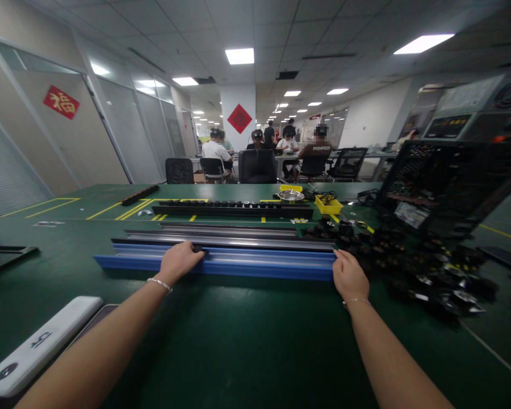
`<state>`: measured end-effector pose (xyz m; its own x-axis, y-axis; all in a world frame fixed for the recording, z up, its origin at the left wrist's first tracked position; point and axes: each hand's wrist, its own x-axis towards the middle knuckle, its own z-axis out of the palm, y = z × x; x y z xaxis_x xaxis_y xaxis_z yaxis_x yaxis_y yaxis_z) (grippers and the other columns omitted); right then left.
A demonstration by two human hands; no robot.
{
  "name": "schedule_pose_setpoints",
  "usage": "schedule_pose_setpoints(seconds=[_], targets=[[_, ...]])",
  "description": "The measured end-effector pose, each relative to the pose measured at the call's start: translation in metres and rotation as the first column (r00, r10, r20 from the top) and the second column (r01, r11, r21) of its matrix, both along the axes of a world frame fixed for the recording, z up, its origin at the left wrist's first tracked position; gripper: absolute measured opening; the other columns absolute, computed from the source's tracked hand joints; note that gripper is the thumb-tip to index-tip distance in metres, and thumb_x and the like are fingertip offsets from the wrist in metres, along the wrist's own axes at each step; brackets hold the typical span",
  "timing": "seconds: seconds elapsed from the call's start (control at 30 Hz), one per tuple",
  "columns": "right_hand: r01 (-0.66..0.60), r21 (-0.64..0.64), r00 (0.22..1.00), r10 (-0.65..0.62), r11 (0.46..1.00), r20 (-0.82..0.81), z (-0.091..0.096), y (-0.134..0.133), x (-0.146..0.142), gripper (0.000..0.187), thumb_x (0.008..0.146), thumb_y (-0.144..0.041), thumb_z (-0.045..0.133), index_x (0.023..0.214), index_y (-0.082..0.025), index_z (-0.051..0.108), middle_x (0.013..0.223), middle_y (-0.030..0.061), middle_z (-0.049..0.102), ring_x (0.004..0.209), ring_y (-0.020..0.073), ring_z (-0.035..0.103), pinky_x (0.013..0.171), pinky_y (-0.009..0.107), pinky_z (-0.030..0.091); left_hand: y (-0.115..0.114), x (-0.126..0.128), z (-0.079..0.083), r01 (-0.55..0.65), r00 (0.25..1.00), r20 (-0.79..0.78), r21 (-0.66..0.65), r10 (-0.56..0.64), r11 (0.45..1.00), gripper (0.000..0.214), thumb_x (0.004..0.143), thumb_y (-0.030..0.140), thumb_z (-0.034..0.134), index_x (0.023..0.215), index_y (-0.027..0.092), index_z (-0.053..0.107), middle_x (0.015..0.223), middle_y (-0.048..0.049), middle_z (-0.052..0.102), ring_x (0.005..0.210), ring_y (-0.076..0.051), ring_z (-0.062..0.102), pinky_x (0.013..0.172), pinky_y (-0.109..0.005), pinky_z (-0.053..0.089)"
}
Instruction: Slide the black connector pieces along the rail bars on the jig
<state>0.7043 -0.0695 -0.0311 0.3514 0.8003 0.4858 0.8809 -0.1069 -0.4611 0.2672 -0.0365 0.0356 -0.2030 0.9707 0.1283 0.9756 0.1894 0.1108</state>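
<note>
A long blue channel-shaped rail (264, 266) lies across the green table in front of me. My left hand (179, 262) is closed over its left half, with a small black part (197, 248) at the thumb and fingertips; the part's exact kind is too small to tell. At the rail's right end, the fingers of my right hand (351, 278) pinch its edge. Directly behind the blue rail are grey metal rails (238, 242) with dark edges, lying parallel to it.
Farther back stands a black rail (234, 210) with a row of small parts. On the right are a heap of black parts (434, 278), a yellow bin (327, 204), a metal bowl (291, 195) and an open computer case (421, 187). A white device (46, 341) lies front left.
</note>
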Motion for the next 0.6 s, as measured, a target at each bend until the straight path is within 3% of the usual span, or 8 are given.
schedule_pose_setpoints(seconds=[0.6], targets=[[-0.003,0.008,1.0,0.003,1.0,-0.007,-0.002,0.0,0.003,0.046,0.085,-0.029,0.028,0.115,-0.018,0.061,0.125,0.0062,0.054,0.107,0.0198,0.052,0.094,0.032,0.04,-0.003,0.016,0.002,0.02,1.0,0.01,0.014,-0.02,1.0,0.044,0.071,0.055,0.045,0.086,0.017,0.061,0.092,-0.0126,0.068,0.084,-0.028,0.062,0.066,-0.032,0.043]])
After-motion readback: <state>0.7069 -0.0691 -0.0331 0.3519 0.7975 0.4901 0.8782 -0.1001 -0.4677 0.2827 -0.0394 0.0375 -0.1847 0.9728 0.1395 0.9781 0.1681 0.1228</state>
